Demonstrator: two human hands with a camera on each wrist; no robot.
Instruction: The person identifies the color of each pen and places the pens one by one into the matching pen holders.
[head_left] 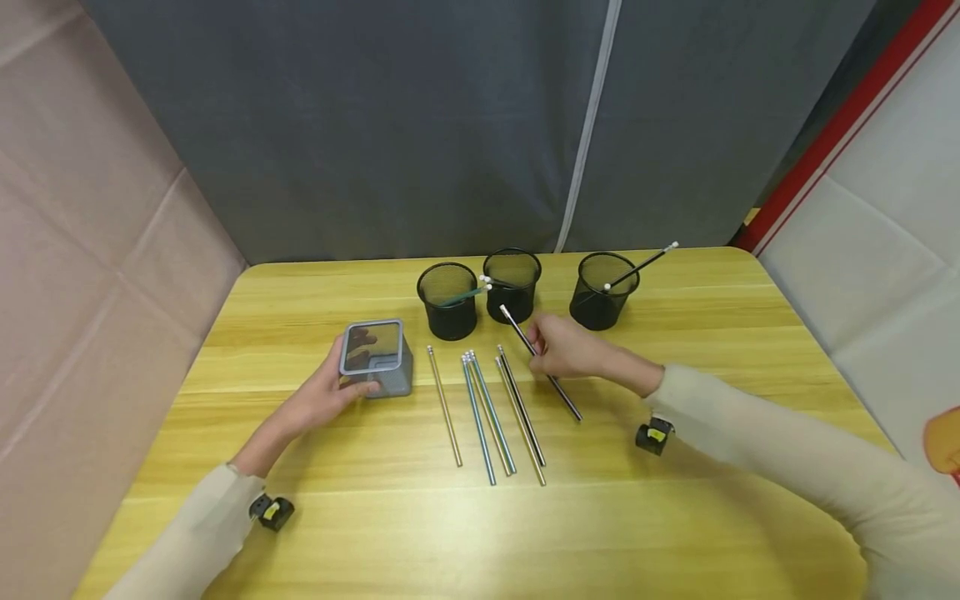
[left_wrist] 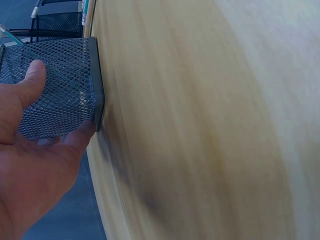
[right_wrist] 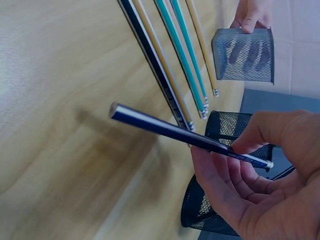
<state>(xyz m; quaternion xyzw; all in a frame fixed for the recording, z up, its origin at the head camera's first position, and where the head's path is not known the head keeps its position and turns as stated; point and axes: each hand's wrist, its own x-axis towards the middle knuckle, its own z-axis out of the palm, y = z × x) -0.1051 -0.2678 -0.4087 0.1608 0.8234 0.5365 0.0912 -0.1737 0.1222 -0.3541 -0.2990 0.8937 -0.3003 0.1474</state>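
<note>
My left hand (head_left: 321, 402) grips a square grey mesh pen holder (head_left: 396, 385) at the left of the table, thumb on its near side and fingers round the far side. In the left wrist view, the holder's mesh wall (left_wrist: 65, 85) shows between thumb and fingers. My right hand (head_left: 567, 346) pinches a black pencil (head_left: 564, 397) between thumb and fingers, its white eraser end pointing up toward the cups. The right wrist view shows this pencil (right_wrist: 155, 125) raised over the table. Beside it lie a black pencil (head_left: 531, 421), gold pencils (head_left: 446, 408) and blue-green pencils (head_left: 479, 423).
Three round black mesh cups stand along the back: a left cup (head_left: 452, 322) with a green pencil, a middle cup (head_left: 512, 305) with a dark pencil, and a right cup (head_left: 595, 309) with black pencils leaning out. A grey curtain (head_left: 360, 133) hangs behind the table (head_left: 600, 517).
</note>
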